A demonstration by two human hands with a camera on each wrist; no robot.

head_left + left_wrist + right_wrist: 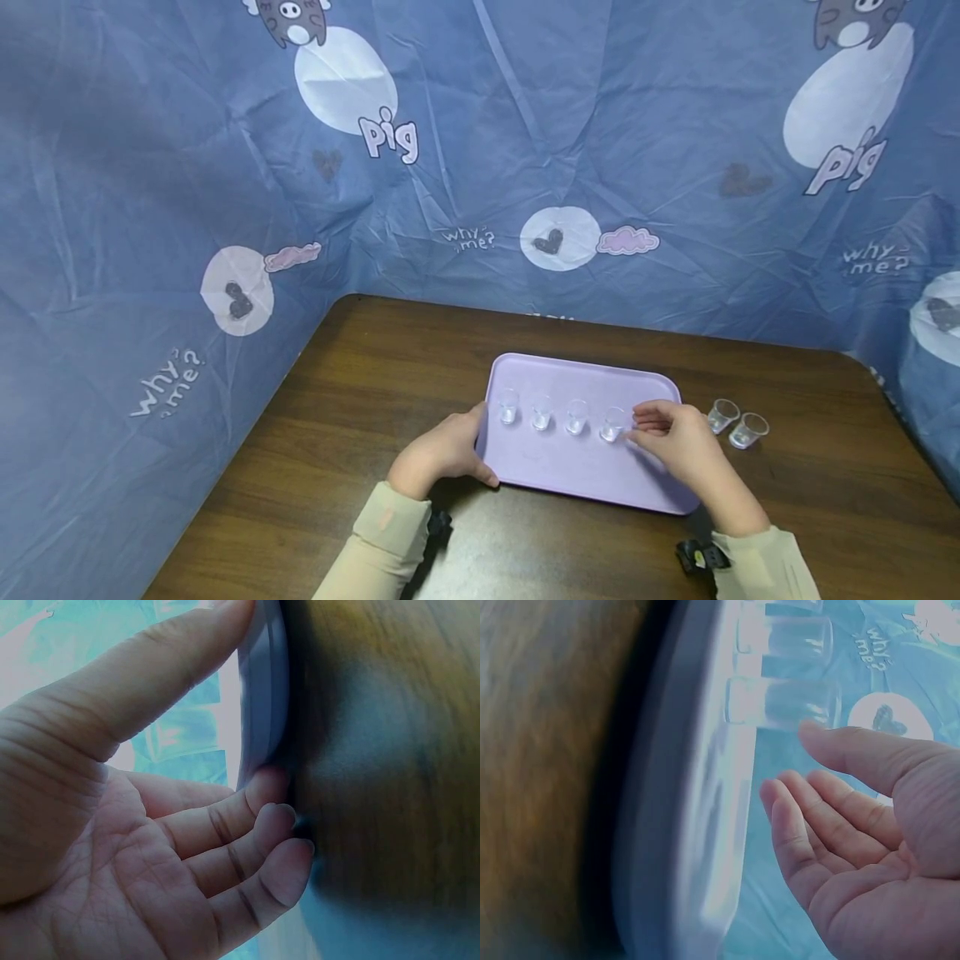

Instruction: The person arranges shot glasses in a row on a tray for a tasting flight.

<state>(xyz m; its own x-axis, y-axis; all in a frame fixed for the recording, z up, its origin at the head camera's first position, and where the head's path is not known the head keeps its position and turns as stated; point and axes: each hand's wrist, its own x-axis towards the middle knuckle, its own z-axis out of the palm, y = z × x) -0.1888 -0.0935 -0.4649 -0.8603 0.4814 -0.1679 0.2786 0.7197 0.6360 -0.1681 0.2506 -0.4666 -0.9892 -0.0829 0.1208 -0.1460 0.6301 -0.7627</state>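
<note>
A lilac tray lies on the wooden table. Several small clear cups stand upright on it in a row. My left hand holds the tray by its left end, thumb at the near corner. In the left wrist view, the fingertips are at the tray's edge. Over the tray's right part is my right hand, beside the rightmost cup. Its fingers are loosely bent around nothing. The right wrist view shows the thumb by that cup's rim; whether they touch, I cannot tell.
Two more clear cups stand upright on the table, just right of the tray. A blue patterned cloth hangs behind the table and along its left side. Each wrist carries a black camera.
</note>
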